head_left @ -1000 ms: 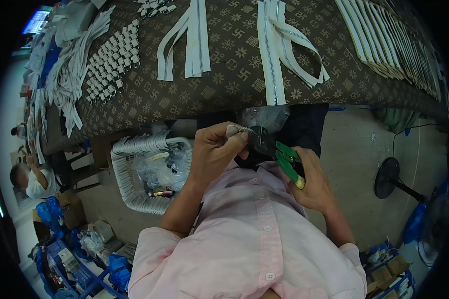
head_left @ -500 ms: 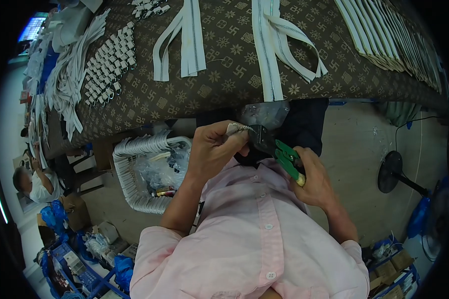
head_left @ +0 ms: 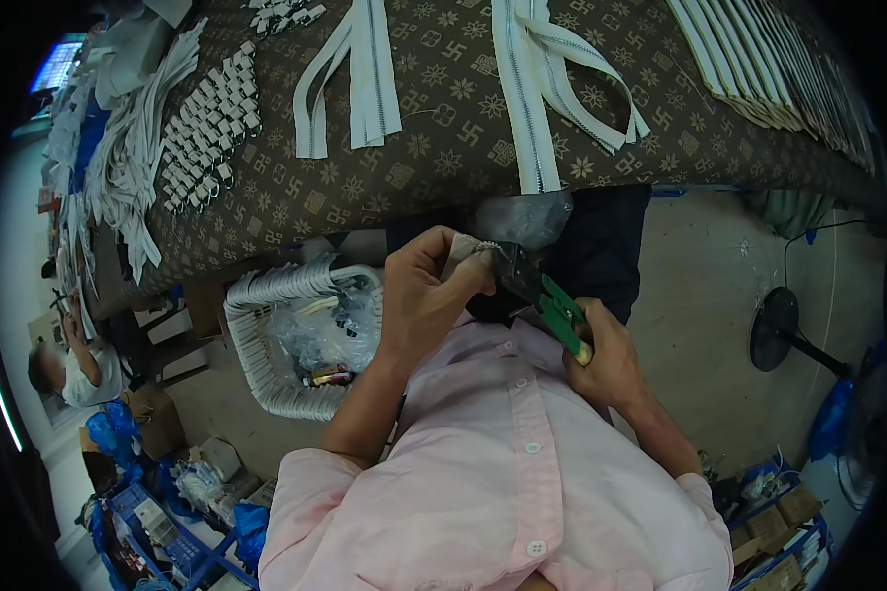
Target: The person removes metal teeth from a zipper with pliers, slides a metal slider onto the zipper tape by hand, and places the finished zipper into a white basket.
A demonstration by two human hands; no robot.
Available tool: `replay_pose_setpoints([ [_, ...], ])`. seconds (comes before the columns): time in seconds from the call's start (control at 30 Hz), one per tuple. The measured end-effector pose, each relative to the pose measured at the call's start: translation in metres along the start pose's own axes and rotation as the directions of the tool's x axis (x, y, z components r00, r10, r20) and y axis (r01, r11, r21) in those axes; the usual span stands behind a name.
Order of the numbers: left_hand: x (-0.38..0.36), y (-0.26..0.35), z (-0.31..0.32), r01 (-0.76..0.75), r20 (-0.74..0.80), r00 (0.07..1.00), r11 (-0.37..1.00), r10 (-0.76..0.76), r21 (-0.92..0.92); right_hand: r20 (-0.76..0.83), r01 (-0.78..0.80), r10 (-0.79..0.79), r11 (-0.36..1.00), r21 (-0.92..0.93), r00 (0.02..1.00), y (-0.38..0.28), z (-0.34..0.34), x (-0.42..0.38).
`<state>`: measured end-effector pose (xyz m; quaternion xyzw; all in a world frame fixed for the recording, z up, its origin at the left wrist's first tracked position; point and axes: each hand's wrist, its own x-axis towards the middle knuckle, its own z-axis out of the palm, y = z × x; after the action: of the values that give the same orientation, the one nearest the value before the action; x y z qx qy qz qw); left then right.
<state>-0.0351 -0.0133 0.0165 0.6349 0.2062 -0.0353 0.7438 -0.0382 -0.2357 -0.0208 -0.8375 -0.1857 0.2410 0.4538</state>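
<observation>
My left hand (head_left: 424, 291) pinches a short piece of white zipper (head_left: 465, 252) between thumb and fingers; a line of metal teeth shows along its edge. My right hand (head_left: 606, 357) is wrapped round the green handles of a pair of pliers (head_left: 562, 307). Their dark jaws meet the zipper's end just right of my left fingertips, and the exact contact is too small to make out. Beyond my hands, a long white zipper (head_left: 527, 108) and a shorter zipper (head_left: 373, 84) lie on the patterned tabletop (head_left: 443, 148).
Rows of small white-and-metal pieces (head_left: 212, 128) and loose white strips (head_left: 128, 187) lie at the table's left, stacked zippers (head_left: 759, 69) at its right. A white basket (head_left: 251, 360) with plastic bags stands below left. Another person (head_left: 89, 369) sits far left. A fan stand (head_left: 777, 330) is right.
My right hand and the plier handles have shifted slightly left, and the handles look closer together. My left hand keeps its pinch on the zipper, nearly in place.
</observation>
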Motion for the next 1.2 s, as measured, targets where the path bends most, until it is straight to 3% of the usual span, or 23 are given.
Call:
replay_pose_setpoints([
  [0.17, 0.009, -0.006, 0.001, 0.051, 0.049, 0.998, 0.997, -0.049, -0.049, 0.079, -0.127, 0.118, 0.985, 0.119, 0.99, -0.001, -0.001, -0.002],
  [0.23, 0.012, -0.008, 0.002, 0.07, 0.072, 0.995, 0.994, -0.063, -0.085, 0.373, -0.234, 0.07, 0.879, 0.416, 0.925, 0.009, -0.004, -0.004],
  [0.27, 0.012, -0.008, 0.004, 0.06, 0.076, 0.996, 0.996, -0.055, -0.065, 0.373, -0.235, 0.072, 0.88, 0.413, 0.925, 0.008, -0.004, -0.005],
  [0.37, 0.012, -0.009, 0.006, 0.07, 0.042, 0.997, 0.997, -0.069, -0.027, 0.345, -0.278, 0.156, 0.898, 0.341, 0.926, -0.002, 0.002, -0.008],
  [0.43, 0.011, -0.01, 0.005, 0.094, 0.004, 0.996, 0.996, -0.094, -0.004, -0.112, -0.204, 0.215, 0.974, 0.102, 0.97, -0.007, 0.012, -0.008],
  [0.47, 0.012, -0.01, 0.005, 0.071, 0.01, 0.997, 0.997, -0.071, 0.007, -0.107, -0.204, 0.215, 0.974, 0.101, 0.971, -0.002, 0.009, -0.008],
  [0.5, 0.01, -0.011, 0.003, 0.049, 0.015, 0.999, 0.999, -0.049, 0.019, 0.171, -0.234, 0.183, 0.904, 0.358, 0.968, 0.005, 0.004, -0.008],
  [0.53, 0.007, -0.009, 0.003, 0.054, 0.009, 0.998, 0.998, -0.054, 0.019, 0.418, -0.32, 0.069, 0.758, 0.569, 0.906, 0.01, 0.001, -0.009],
  [0.63, 0.005, -0.007, 0.0, 0.107, 0.094, 0.991, 0.99, -0.099, -0.09, 0.445, -0.332, 0.035, 0.718, 0.611, 0.895, 0.018, -0.002, -0.011],
  [0.67, 0.007, -0.014, -0.003, 0.111, 0.096, 0.99, 0.99, -0.103, -0.085, 0.454, -0.342, 0.04, 0.717, 0.608, 0.89, 0.015, 0.004, -0.013],
  [0.7, 0.008, -0.017, -0.005, 0.112, 0.099, 0.99, 0.99, -0.104, -0.081, 0.143, -0.159, 0.12, 0.938, 0.307, 0.982, 0.009, 0.013, -0.014],
  [0.73, 0.005, -0.017, -0.007, 0.11, 0.093, 0.99, 0.99, -0.102, -0.087, -0.185, -0.063, 0.044, 0.993, -0.099, 0.982, 0.007, 0.017, -0.013],
  [0.77, -0.001, -0.015, -0.009, 0.055, 0.006, 0.998, 0.998, -0.055, 0.033, -0.182, -0.065, 0.046, 0.993, -0.1, 0.982, 0.009, 0.017, -0.015],
  [0.8, -0.003, -0.013, -0.01, 0.007, -0.075, 0.997, 0.987, 0.005, 0.158, -0.279, -0.186, 0.169, 0.982, -0.033, 0.945, 0.013, 0.014, -0.015],
  [0.83, -0.001, -0.012, -0.01, 0.001, -0.087, 0.996, 0.988, 0.012, 0.153, -0.361, -0.285, 0.279, 0.958, 0.039, 0.89, 0.018, 0.009, -0.013],
  [0.9, -0.002, -0.01, -0.012, 0.033, -0.056, 0.998, 0.999, -0.034, -0.011, -0.321, -0.253, 0.253, 0.967, 0.042, 0.913, 0.017, 0.002, -0.019],
  [0.97, 0.0, -0.007, -0.008, 0.073, 0.004, 0.997, 0.995, -0.073, -0.072, -0.156, -0.041, 0.034, 0.998, -0.04, 0.987, 0.007, -0.004, -0.019],
  [1.0, 0.004, -0.006, -0.004, 0.117, 0.064, 0.992, 0.983, -0.109, -0.141, -0.174, -0.047, 0.037, 0.998, -0.048, 0.984, 0.007, -0.003, -0.019],
  [1.07, 0.007, -0.005, -0.001, 0.122, 0.107, 0.989, 0.972, -0.102, -0.201, -0.009, -0.109, 0.11, 0.99, 0.086, 0.994, 0.004, 0.006, -0.017],
  [1.13, 0.005, -0.006, -0.001, 0.131, 0.124, 0.987, 0.96, -0.102, -0.249, -0.013, -0.106, 0.108, 0.987, 0.12, 0.994, -0.001, 0.006, -0.013],
  [1.2, 0.005, -0.008, 0.0, 0.156, 0.115, 0.985, 0.957, -0.131, -0.246, -0.084, -0.006, 0.011, 0.999, 0.049, 0.996, -0.003, 0.005, -0.008],
])
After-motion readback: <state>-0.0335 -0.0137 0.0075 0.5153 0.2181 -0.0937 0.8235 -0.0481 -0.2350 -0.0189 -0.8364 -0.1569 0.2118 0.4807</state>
